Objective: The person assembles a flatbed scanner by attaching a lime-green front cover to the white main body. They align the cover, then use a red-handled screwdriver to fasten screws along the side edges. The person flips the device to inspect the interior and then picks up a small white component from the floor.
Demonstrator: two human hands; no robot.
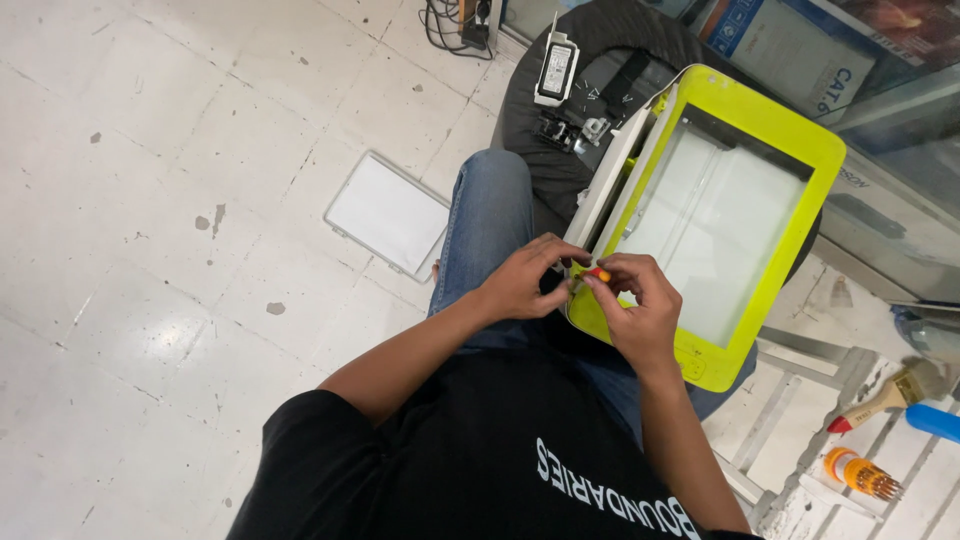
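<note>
Your left hand (520,283) and right hand (638,308) meet at the near left corner of the printer (745,215), a white body with a lime-green scanner frame around a glass bed, tilted on your lap and leaning against a black round stool (560,95). Right hand: fingers pressed together, pinching a small screwdriver (598,274) with an orange handle, tip at the green edge. Left hand: fingers curled, fingertips pinching at the same spot on the frame edge; can't tell if it holds anything separate. Your denim-clad knee (490,220) sits under the printer's left side. On the stool past the printer lie a small white and black part (556,68) and some loose bits. A flat white panel (388,213) lies on the tiled floor (150,200), well apart to your left. To your right, on a white slatted surface: a paintbrush with a red-tipped wooden handle (885,398), a blue handle (933,421) just beside it, and an orange bit holder (862,474) nearer you.
</note>
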